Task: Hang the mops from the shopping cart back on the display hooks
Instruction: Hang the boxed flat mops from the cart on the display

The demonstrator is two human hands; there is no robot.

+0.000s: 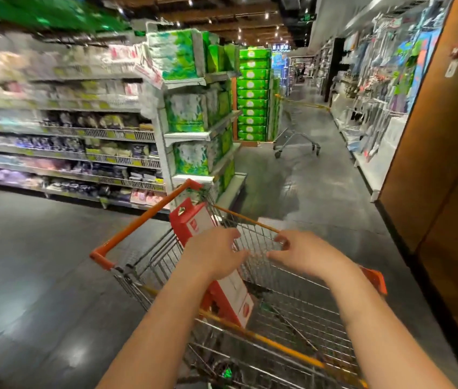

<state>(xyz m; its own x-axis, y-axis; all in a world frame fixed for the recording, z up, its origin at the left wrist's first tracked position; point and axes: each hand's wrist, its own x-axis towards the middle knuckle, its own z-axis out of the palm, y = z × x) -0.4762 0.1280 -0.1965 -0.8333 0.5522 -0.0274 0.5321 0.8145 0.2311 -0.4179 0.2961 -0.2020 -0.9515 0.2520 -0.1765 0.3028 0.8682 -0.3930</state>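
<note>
Head view: both forearms reach forward over the shopping cart (138, 223), which has an orange rim and a wire basket. The left hand (213, 255) hovers palm down with fingers loosely spread. It hides the middle of a red and white mop pack (194, 224), and whether the palm touches the pack cannot be told. The right hand (306, 255) is just beside it, a small gap apart. Its fingers are lightly curved toward the left hand, with nothing between them.

The mop pack lies inside the basket under the left hand. Its long axis runs from the near rail, below the left wrist, up and away to the far end of the cart. The far end, beyond the left fingertips, is tilted upward and stands above the rim. The print on the pack is too blurred to read.

Below the right forearm a thin dark shaft (283, 315) crosses the basket floor. What it belongs to is hard to make out, and its near end is cut off.

Left of the hands the shelves are smeared by blur. Beyond the left hand stand green packs (191, 113) on an end shelf. Far ahead of the right hand is a second cart (296, 136). To its right, hanging goods (376, 102) line the wall beside a brown panel (446, 164).
</note>
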